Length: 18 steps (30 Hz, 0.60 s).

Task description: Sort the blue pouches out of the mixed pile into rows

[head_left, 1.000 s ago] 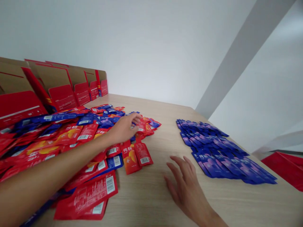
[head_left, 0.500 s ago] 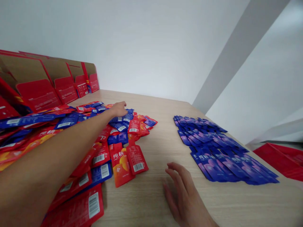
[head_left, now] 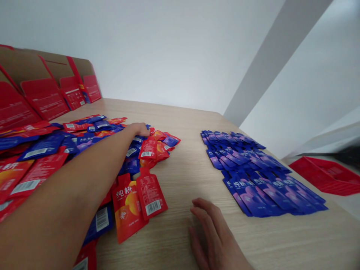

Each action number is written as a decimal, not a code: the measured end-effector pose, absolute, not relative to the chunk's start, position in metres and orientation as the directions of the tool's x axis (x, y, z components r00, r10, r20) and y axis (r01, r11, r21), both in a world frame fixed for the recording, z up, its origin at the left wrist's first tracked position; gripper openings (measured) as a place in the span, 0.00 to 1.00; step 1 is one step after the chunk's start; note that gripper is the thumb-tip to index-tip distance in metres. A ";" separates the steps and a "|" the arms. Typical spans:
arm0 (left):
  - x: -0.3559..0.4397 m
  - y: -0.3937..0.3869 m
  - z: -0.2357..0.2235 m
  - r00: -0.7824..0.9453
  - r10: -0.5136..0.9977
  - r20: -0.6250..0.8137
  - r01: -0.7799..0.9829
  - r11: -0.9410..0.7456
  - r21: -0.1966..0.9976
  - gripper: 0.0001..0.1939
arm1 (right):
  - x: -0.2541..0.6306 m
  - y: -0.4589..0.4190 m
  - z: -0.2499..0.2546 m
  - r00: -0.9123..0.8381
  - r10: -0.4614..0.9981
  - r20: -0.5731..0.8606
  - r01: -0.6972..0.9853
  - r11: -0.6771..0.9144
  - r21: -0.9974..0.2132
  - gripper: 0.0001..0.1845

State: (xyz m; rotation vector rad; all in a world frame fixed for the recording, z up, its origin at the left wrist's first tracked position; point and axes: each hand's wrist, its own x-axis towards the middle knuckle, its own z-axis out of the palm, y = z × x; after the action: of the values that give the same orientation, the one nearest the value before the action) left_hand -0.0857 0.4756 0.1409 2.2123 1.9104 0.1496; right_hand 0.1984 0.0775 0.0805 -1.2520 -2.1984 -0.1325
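- Surface (head_left: 185,165): pale, wood-grained, carrying the pouches, with a white wall behind it.
- Mixed heap (head_left: 45,146): red and blue pouches lying at many angles across the left side. Judged by the arrangement, this larger share remains unordered.
- Cartons (head_left: 45,101): red with brown inner faces, upright in a line at the far left; whether anything is inside cannot be told.
- Blue rows (head_left: 247,161): blue pouches, overlapping in about three rows at the right. This portion appears done; no comparable row of red pouches is visible.
- Red container (head_left: 317,178): beyond the right edge of the surface.
- Right hand (head_left: 215,236): between heap and rows, nearer the viewer; grip loosely curled, with nothing visible in it.
- Left hand (head_left: 142,129): at the far part of the heap, fingers mostly hidden; whether its grip has closed on a pouch cannot be told.
- Orange-printed pouch (head_left: 126,208) and barcoded red pouch (head_left: 152,193): overlapping at the heap's near right edge.
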 end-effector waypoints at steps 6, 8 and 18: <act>-0.081 0.478 0.146 0.088 0.981 -0.173 0.992 -0.071 0.105 0.21 | 0.199 0.078 0.081 -0.384 0.753 0.534 0.800 0.560 -0.213 0.23; -0.081 0.476 0.146 0.071 0.985 -0.155 0.994 -0.057 0.093 0.21 | 0.200 0.078 0.081 -0.388 0.753 0.532 0.798 0.563 -0.216 0.22; -0.084 0.449 0.141 -0.076 0.997 0.025 0.980 0.070 0.186 0.25 | 0.197 0.080 0.086 -0.363 0.749 0.554 0.800 0.555 -0.226 0.20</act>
State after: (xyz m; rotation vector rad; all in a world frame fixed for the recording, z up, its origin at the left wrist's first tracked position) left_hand -0.0838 0.4488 0.1408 2.0583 2.2156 0.2334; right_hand 0.1972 0.0797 0.0863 -1.2393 -2.1750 -0.1081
